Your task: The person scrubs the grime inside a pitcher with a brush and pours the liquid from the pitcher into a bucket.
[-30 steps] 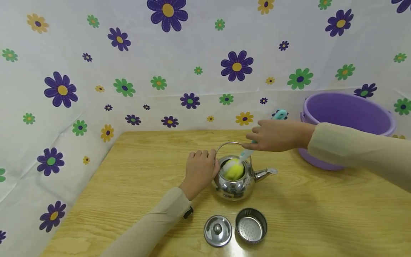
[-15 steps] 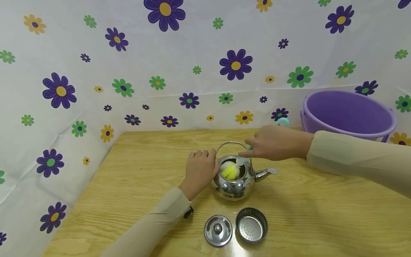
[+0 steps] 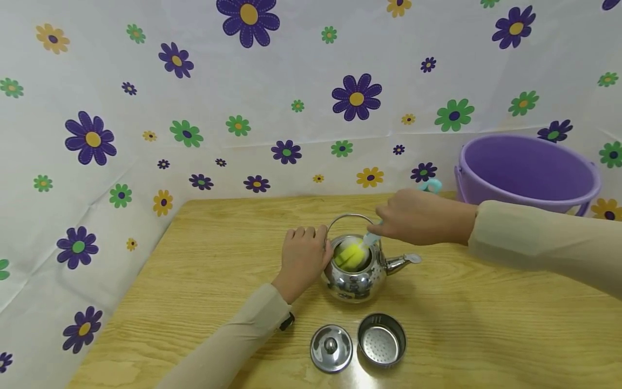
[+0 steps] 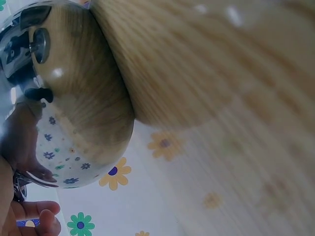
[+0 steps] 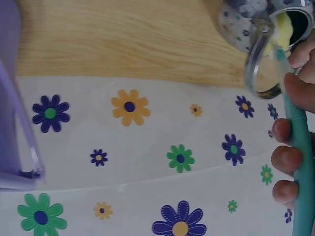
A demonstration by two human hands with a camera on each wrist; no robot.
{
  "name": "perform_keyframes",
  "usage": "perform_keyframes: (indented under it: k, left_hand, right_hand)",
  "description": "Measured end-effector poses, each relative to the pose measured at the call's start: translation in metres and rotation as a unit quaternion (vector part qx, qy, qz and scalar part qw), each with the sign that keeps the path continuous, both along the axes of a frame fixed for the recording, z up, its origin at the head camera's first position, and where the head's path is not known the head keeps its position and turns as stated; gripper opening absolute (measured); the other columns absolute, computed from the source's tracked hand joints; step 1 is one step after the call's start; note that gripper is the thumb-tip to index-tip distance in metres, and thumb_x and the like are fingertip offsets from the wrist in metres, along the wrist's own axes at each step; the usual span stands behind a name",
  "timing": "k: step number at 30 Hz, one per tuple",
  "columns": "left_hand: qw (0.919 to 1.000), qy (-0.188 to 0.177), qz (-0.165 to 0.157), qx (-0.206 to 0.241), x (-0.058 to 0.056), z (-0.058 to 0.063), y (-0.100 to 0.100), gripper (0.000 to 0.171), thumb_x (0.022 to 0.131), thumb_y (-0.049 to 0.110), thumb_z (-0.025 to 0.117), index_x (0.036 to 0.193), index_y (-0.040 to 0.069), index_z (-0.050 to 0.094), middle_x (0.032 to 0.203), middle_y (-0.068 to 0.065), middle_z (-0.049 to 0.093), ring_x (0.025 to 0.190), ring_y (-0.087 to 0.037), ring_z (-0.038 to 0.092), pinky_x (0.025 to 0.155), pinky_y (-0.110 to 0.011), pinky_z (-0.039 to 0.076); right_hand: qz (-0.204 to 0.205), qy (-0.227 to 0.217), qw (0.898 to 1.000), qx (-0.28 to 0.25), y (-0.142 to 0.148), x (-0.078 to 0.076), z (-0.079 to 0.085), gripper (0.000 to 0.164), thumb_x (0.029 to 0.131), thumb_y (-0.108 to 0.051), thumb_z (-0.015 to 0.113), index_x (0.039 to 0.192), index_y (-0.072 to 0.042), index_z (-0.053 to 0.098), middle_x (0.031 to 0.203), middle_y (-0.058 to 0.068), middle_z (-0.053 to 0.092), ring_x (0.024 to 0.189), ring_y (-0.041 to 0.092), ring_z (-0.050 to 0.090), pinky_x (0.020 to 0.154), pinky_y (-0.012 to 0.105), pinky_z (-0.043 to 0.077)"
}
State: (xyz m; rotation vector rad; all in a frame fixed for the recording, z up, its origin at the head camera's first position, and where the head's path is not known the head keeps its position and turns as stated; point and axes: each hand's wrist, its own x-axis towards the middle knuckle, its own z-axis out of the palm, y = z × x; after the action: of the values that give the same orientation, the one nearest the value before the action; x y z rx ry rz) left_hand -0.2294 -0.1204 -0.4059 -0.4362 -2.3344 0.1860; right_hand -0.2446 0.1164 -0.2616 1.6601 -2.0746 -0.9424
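Note:
A shiny steel kettle (image 3: 353,287) stands lidless on the wooden table, its bail handle (image 3: 351,215) raised and its spout pointing right. My left hand (image 3: 304,258) holds it at the left side, thumb by the rim. The left wrist view shows fingertips (image 4: 48,223) bent beyond the kettle's polished side. My right hand (image 3: 420,219) grips the teal handle (image 5: 301,147) of a sponge brush, fingers wrapped round it. The brush's yellow and white sponge head (image 3: 352,255) sits inside the kettle's mouth, its lower part hidden.
In front of the kettle lie a knobbed steel lid (image 3: 331,349) and a perforated steel strainer (image 3: 381,346). A purple bucket (image 3: 478,192) stands at the back right, behind the right forearm. A flower-printed sheet (image 3: 272,119) hangs behind the table (image 3: 218,243).
The right hand has come down with the brush, whose sponge head shifts and turns in the kettle mouth. The left hand and kettle stay in place.

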Motion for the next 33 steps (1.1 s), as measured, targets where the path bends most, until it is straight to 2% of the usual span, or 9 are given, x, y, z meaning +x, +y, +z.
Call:
perform_keyframes:
  k: [2, 5, 11, 15, 19, 25, 30, 33]
  left_hand:
    - [1.0000, -0.002, 0.002, -0.001, 0.000, 0.001, 0.000, 0.016, 0.086, 0.029, 0.058, 0.087, 0.013, 0.056, 0.066, -0.001, 0.061, 0.062, -0.019, 0.058, 0.062, -0.032, 0.044]
    - [1.0000, -0.007, 0.006, -0.001, 0.001, 0.001, 0.000, 0.016, 0.085, 0.029, 0.060, 0.088, 0.014, 0.057, 0.067, -0.001, 0.062, 0.063, -0.019, 0.058, 0.063, -0.033, 0.044]
    - [0.9999, -0.011, 0.005, 0.001, 0.002, 0.003, -0.001, 0.017, 0.084, 0.029, 0.062, 0.089, 0.013, 0.058, 0.069, -0.002, 0.063, 0.064, -0.020, 0.059, 0.063, -0.033, 0.045]
    - [0.9998, -0.016, 0.008, 0.001, 0.002, 0.005, -0.002, 0.016, 0.086, 0.029, 0.060, 0.089, 0.013, 0.057, 0.069, -0.002, 0.063, 0.065, -0.020, 0.059, 0.064, -0.033, 0.045]
    - [0.9997, -0.023, 0.011, 0.003, 0.001, 0.004, -0.002, 0.015, 0.087, 0.028, 0.058, 0.089, 0.013, 0.057, 0.068, -0.002, 0.062, 0.064, -0.020, 0.059, 0.064, -0.033, 0.044]
    - [0.9998, -0.018, 0.008, 0.010, 0.000, 0.002, 0.000, 0.016, 0.085, 0.029, 0.060, 0.088, 0.013, 0.059, 0.068, -0.002, 0.062, 0.063, -0.020, 0.058, 0.063, -0.033, 0.044]
    - [0.9998, -0.013, 0.005, 0.013, 0.000, 0.000, 0.001, 0.016, 0.083, 0.028, 0.063, 0.088, 0.013, 0.059, 0.067, -0.002, 0.062, 0.063, -0.020, 0.059, 0.063, -0.033, 0.044]
    - [0.9998, -0.012, 0.002, 0.014, 0.001, 0.001, 0.001, 0.017, 0.083, 0.028, 0.064, 0.087, 0.013, 0.058, 0.066, -0.002, 0.061, 0.063, -0.020, 0.059, 0.062, -0.033, 0.044]
  right_hand:
    - [0.021, 0.019, 0.999, 0.017, 0.004, -0.001, -0.001, 0.040, 0.085, -0.021, 0.067, 0.124, -0.023, 0.058, 0.090, 0.003, 0.063, 0.067, 0.015, 0.056, 0.055, 0.027, 0.046]
    - [0.067, 0.046, 0.996, 0.024, 0.011, -0.003, -0.005, 0.047, 0.081, -0.025, 0.071, 0.126, -0.022, 0.057, 0.103, 0.000, 0.062, 0.084, 0.016, 0.057, 0.066, 0.030, 0.048]
    - [0.174, 0.090, 0.981, -0.010, 0.020, -0.001, -0.013, 0.045, 0.081, -0.028, 0.070, 0.123, -0.015, 0.058, 0.101, -0.002, 0.059, 0.082, 0.014, 0.048, 0.067, 0.027, 0.038]
    - [0.214, 0.111, 0.970, -0.015, 0.017, -0.002, -0.014, 0.042, 0.084, -0.031, 0.065, 0.123, -0.016, 0.060, 0.100, -0.002, 0.060, 0.082, 0.012, 0.046, 0.070, 0.026, 0.037]
    - [0.204, 0.090, 0.975, -0.019, 0.009, -0.008, -0.011, 0.040, 0.086, -0.026, 0.065, 0.124, -0.015, 0.060, 0.099, -0.002, 0.059, 0.085, 0.013, 0.048, 0.073, 0.027, 0.040]
    - [0.150, 0.055, 0.987, -0.020, 0.001, -0.021, -0.008, 0.043, 0.082, -0.021, 0.070, 0.124, -0.020, 0.060, 0.107, 0.000, 0.061, 0.092, 0.017, 0.053, 0.076, 0.031, 0.044]
    - [0.109, 0.026, 0.993, -0.048, 0.006, -0.027, -0.013, 0.044, 0.077, -0.031, 0.074, 0.119, -0.024, 0.063, 0.104, 0.000, 0.061, 0.089, 0.019, 0.055, 0.072, 0.032, 0.047]
    - [0.109, 0.019, 0.992, -0.068, 0.011, -0.025, -0.019, 0.041, 0.076, -0.031, 0.074, 0.115, -0.023, 0.065, 0.098, 0.000, 0.061, 0.085, 0.018, 0.056, 0.069, 0.031, 0.048]
